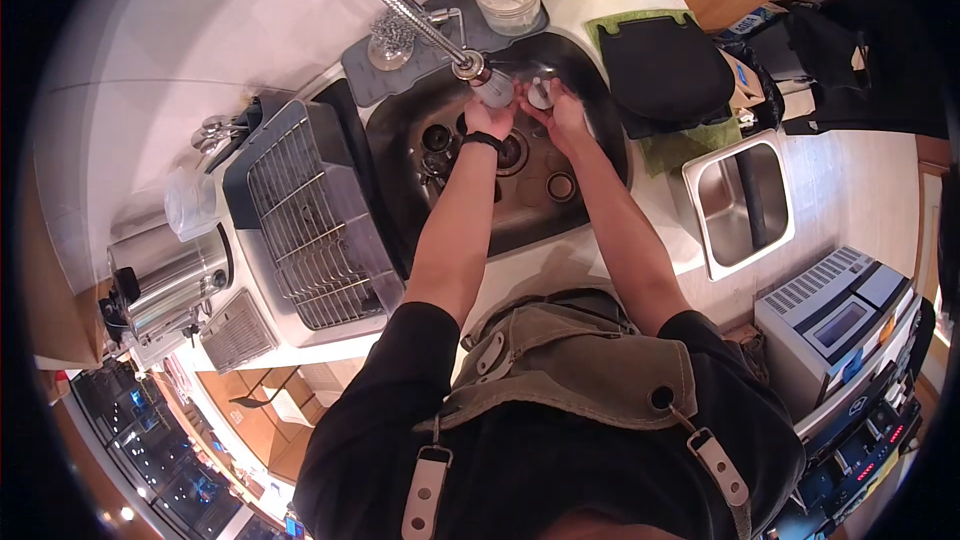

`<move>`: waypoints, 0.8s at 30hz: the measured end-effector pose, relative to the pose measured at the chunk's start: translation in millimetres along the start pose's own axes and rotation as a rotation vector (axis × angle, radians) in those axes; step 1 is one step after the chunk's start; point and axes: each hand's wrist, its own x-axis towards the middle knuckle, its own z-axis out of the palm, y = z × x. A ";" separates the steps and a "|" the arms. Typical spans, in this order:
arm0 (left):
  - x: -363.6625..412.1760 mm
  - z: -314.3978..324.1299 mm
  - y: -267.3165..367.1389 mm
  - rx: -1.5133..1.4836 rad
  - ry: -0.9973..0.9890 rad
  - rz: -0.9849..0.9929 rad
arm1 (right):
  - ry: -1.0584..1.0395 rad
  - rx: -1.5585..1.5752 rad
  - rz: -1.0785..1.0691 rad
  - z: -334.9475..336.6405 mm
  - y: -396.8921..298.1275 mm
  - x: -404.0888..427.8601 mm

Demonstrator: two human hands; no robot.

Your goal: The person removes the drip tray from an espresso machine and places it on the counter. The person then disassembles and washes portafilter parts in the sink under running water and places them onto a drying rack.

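Both of my hands are over a dark metal sink (pixel 442 229), close to the spring-neck faucet (pixel 472 67). My right hand (pixel 566 116) holds a small round, pale part (pixel 539 94) with a short stem or bar across it. Beneath the faucet's spray head (pixel 495 88), my left hand (pixel 486 118) is turned palm up, its fingertips close to the part. The spray head covers some of its fingers, so I cannot tell if it grips anything. Several small dark metal parts (pixel 436 139) lie in the sink left of my left wrist. A ring-shaped piece (pixel 561 186) sits near the right forearm.
A dish rack (pixel 307 217) stands left of the sink. Behind it are a grey mat (pixel 360 75), a steel-wool holder (pixel 390 45) and a tub of white powder (pixel 512 0). On the right are a black tray-like piece (pixel 667 64) on a green cloth (pixel 682 146) and a steel basin (pixel 742 202).
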 end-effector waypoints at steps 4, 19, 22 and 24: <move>-10.0 -7.4 1.6 0.072 0.143 0.148 | -0.131 -0.015 -0.009 16.9 12.6 26.1; -33.8 -7.9 3.0 0.021 0.274 0.180 | -0.307 -0.313 -0.046 3.0 41.8 51.4; -18.8 -5.5 4.8 0.064 0.175 0.188 | -0.348 -0.577 -0.162 -1.3 31.9 60.6; -14.2 -1.4 -1.1 0.075 0.119 0.200 | -0.390 -0.721 -0.223 -8.0 27.8 63.5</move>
